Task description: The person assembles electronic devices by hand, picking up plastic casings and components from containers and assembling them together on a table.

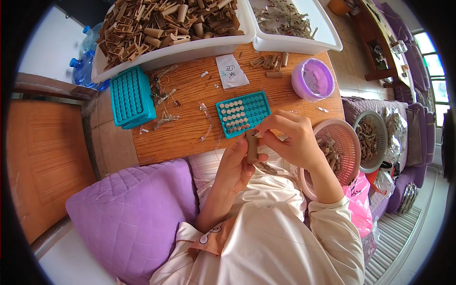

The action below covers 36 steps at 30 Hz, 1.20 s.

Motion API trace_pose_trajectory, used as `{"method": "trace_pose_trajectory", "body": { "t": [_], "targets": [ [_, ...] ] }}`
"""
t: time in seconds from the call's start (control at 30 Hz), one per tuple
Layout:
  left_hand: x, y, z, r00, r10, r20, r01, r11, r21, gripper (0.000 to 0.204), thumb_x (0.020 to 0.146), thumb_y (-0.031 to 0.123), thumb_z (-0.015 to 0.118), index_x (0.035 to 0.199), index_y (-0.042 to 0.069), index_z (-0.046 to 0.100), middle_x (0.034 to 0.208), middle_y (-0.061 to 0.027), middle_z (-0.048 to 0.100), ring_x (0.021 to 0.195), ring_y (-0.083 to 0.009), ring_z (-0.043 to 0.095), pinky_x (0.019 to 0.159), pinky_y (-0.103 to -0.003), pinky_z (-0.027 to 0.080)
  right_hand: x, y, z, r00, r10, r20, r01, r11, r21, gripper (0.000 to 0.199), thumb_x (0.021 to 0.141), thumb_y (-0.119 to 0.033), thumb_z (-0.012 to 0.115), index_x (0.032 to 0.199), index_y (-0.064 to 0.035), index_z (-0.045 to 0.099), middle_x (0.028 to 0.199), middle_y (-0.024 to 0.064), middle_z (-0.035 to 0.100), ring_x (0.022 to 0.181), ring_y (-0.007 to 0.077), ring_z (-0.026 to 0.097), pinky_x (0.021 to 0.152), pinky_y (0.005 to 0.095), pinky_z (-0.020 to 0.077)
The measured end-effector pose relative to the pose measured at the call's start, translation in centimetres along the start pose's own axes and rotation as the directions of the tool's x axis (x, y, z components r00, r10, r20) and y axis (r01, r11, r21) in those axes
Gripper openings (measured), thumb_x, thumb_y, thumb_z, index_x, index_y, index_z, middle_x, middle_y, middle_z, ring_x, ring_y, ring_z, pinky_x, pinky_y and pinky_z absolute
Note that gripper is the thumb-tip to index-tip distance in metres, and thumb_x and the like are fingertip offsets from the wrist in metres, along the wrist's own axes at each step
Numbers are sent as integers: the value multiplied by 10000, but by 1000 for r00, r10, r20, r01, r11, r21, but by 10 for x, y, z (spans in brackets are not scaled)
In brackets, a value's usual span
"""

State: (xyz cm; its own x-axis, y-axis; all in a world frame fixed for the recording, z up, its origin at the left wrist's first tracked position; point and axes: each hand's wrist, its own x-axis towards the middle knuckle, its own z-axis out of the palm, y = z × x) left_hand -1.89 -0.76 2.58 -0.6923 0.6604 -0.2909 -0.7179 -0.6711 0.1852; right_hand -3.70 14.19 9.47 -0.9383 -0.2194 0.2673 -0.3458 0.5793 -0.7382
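My left hand point(232, 167) holds a small brown tube point(252, 148) upright between thumb and fingers, above my lap. At the tube's upper end, the fingertips of my right hand point(295, 138) are pinched together; what they hold, if anything, is too small to make out. Just beyond my hands, a teal tray point(257, 110) with rows of round pockets lies on the wooden table point(185, 137). Small whitish round pieces point(232, 117) sit in the pockets on its left side. The pockets on its right side show only teal.
A stack of teal trays point(130, 97) stands at left. Behind are white bins of brown tube pieces point(166, 23) and clear-and-brown scraps point(285, 19). A purple bowl point(312, 78) stands at right, near loose tubes point(274, 74). Pink point(349, 147) and grey baskets point(380, 161) sit beside me.
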Motion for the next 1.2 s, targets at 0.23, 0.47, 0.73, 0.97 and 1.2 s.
{"method": "trace_pose_trajectory", "body": {
  "t": [0.23, 0.47, 0.73, 0.97, 1.2],
  "targets": [
    [2, 0, -3, 999, 40, 25, -41, 997, 58, 454, 856, 324, 423, 1162, -5, 353, 966, -95, 536, 708, -163, 616, 363, -118, 450, -1, -1, 2, 1000, -19, -13, 19, 1000, 2, 105, 664, 10, 577, 755, -35, 551, 664, 73, 528, 533, 209, 545, 474, 275, 435],
    [3, 4, -5, 997, 48, 68, -56, 990, 126, 423, 866, 296, 413, 1155, -9, 369, 935, -96, 538, 698, -164, 613, 385, -129, 463, -1, -3, 3, 1000, 13, 21, -13, 1000, 2, 97, 672, 4, 576, 758, -35, 556, 663, 76, 532, 542, 225, 549, 480, 283, 440],
    [2, -1, -1, 998, 20, -54, -11, 985, 170, 426, 864, 323, 419, 1150, 8, 394, 823, -43, 553, 627, -121, 605, 307, -123, 371, -8, 11, 10, 999, 44, 28, -43, 999, -28, 111, 652, 32, 579, 736, -33, 550, 689, 73, 571, 578, 201, 577, 502, 265, 460],
    [6, -2, -11, 998, 66, -15, -61, 971, 231, 406, 863, 322, 425, 1141, 26, 413, 833, -44, 557, 619, -106, 597, 315, -126, 375, -11, 9, 16, 999, 28, 36, -26, 998, -52, 95, 690, -6, 568, 775, -34, 537, 726, 82, 559, 575, 247, 572, 495, 306, 467],
    [6, 3, -12, 999, 26, -23, -16, 936, 353, 413, 858, 317, 440, 1149, 25, 411, 869, -44, 558, 624, -94, 585, 336, -135, 380, -9, 15, 12, 989, 90, 115, -93, 995, 20, 104, 680, 19, 588, 759, -19, 531, 709, 92, 558, 620, 216, 582, 518, 278, 458]
  ]
}}
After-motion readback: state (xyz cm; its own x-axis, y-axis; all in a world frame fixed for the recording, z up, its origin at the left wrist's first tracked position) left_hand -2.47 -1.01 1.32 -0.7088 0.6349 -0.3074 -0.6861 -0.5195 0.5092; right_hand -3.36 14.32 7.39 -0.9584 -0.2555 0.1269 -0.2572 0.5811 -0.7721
